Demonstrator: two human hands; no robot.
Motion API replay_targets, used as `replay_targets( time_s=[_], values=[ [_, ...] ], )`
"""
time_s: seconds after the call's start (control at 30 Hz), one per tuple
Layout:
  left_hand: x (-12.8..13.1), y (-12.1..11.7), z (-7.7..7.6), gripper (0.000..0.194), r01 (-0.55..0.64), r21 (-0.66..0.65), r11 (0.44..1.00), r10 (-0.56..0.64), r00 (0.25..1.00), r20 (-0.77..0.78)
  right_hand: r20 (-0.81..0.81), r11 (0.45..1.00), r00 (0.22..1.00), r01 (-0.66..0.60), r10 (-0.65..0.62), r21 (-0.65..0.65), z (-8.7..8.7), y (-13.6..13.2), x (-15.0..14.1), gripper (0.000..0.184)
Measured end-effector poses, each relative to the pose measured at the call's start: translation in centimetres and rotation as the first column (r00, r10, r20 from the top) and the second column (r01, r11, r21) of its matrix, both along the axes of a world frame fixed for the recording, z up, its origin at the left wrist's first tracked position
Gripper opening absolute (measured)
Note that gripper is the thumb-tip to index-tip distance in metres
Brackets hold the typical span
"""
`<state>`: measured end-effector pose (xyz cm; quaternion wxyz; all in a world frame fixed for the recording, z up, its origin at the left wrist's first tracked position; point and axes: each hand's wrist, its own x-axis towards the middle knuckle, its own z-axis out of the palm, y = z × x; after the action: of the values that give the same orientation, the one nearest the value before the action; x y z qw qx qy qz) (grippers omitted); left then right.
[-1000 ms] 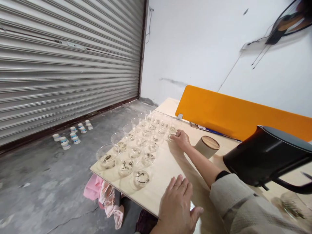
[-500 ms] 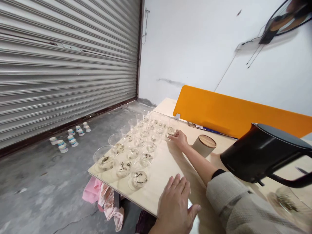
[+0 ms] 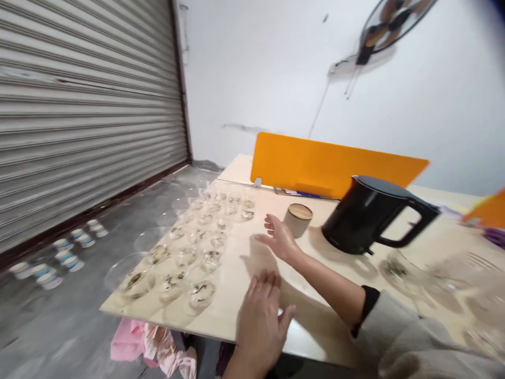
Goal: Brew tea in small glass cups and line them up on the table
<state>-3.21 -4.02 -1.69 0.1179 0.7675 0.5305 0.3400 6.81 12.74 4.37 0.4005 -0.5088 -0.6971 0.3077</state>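
My left hand (image 3: 263,318) lies palm down near the table's front edge, fingers stretched out and holding nothing. Over the table hovers my right hand (image 3: 278,238), empty with its fingers apart, just left of a grey canister (image 3: 296,225) with a wooden lid. Left of both hands stand rows of clear cups (image 3: 201,295) with dark, leaf-like bits at the bottom. Right of the canister is a black electric kettle (image 3: 349,218). A clear glass vessel (image 3: 398,269) with dark leafy bits stands at the right, partly blurred.
An orange divider panel (image 3: 311,163) runs along the back of the wooden table (image 3: 236,258). Several small white tubs (image 3: 71,260) sit on the concrete floor at left. Pink cloth (image 3: 128,339) hangs below the table edge. More clear plasticware (image 3: 469,268) is blurred at far right.
My right hand has let go of a far cup in the right row and drawn back, its fingers opening. The view has swung to the right. My left hand stays flat.
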Motion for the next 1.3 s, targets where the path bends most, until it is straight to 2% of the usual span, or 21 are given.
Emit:
replay_targets(
  time_s=[0.1,0.17,0.27,0.33,0.4,0.47,0.53,0.57,0.6,0.67,0.77,0.87,1.0,1.2,1.3],
  values=[
    [-0.2,0.1,-0.8,0.058,0.013,0.062,0.998,-0.01,0.999,-0.042,0.005,0.992,0.994,-0.111,0.111,0.065,1.5,-8.1,4.6,0.065],
    [-0.3,0.2,-1.4,0.054,0.04,0.095,0.995,-0.034,0.998,-0.055,0.043,0.994,0.996,-0.086,0.084,0.064,2.5,-13.2,8.2,0.052],
    [-0.5,0.3,-2.0,0.054,0.034,0.125,0.992,-0.027,0.998,-0.06,0.132,0.993,0.987,0.084,-0.095,0.088,3.6,-19.2,14.6,0.043],
    [-0.6,0.3,-2.2,0.056,0.036,0.123,0.992,-0.027,0.997,-0.073,0.187,0.959,0.945,0.244,-0.268,0.143,4.3,-21.9,19.5,0.037],
    [-0.7,0.2,-2.4,0.057,0.037,0.117,0.992,-0.025,0.994,-0.102,0.228,0.865,0.841,0.438,-0.491,0.246,5.0,-24.0,24.7,0.035],
    [-0.8,0.3,-2.6,0.059,0.037,0.111,0.993,-0.021,0.989,-0.144,0.262,0.698,0.653,0.604,-0.71,0.386,6.0,-25.7,29.8,0.034],
    [-0.9,0.3,-2.9,0.061,0.036,0.112,0.993,-0.015,0.982,-0.187,0.294,0.544,0.459,0.671,-0.838,0.503,6.8,-26.9,34.4,0.035],
    [-1.0,0.3,-3.0,0.061,0.038,0.117,0.992,-0.013,0.978,-0.207,0.319,0.505,0.391,0.674,-0.863,0.539,7.1,-27.3,36.4,0.035],
    [-1.1,0.4,-3.2,0.061,0.041,0.125,0.991,-0.012,0.974,-0.226,0.361,0.513,0.365,0.658,-0.858,0.551,7.1,-27.4,38.1,0.036],
    [-1.2,0.5,-3.4,0.059,0.047,0.148,0.988,-0.008,0.967,-0.256,0.468,0.584,0.36,0.6,-0.807,0.547,6.7,-27.3,40.6,0.038],
    [-1.3,0.6,-3.5,0.056,0.053,0.166,0.985,-0.003,0.957,-0.291,0.638,0.708,0.338,0.489,-0.692,0.509,5.2,-26.0,42.3,0.04],
    [-1.4,0.6,-3.6,0.057,0.048,0.153,0.987,0.003,0.949,-0.314,0.721,0.748,0.267,0.434,-0.64,0.503,3.7,-24.7,42.5,0.038],
    [-1.5,0.8,-3.8,0.06,0.055,0.142,0.988,-0.007,0.948,-0.317,0.711,0.736,0.265,0.449,-0.651,0.506,3.3,-24.1,42.2,0.032],
    [-1.7,0.9,-4.1,0.061,0.045,0.124,0.991,-0.007,0.958,-0.286,0.576,0.642,0.33,0.58,-0.748,0.501,3.8,-24.6,41.8,0.023],
    [-1.7,0.9,-4.0,0.062,0.056,0.123,0.991,-0.018,0.957,-0.288,0.545,0.628,0.349,0.603,-0.763,0.492,4.1,-24.7,41.9,0.025]
  ],
)
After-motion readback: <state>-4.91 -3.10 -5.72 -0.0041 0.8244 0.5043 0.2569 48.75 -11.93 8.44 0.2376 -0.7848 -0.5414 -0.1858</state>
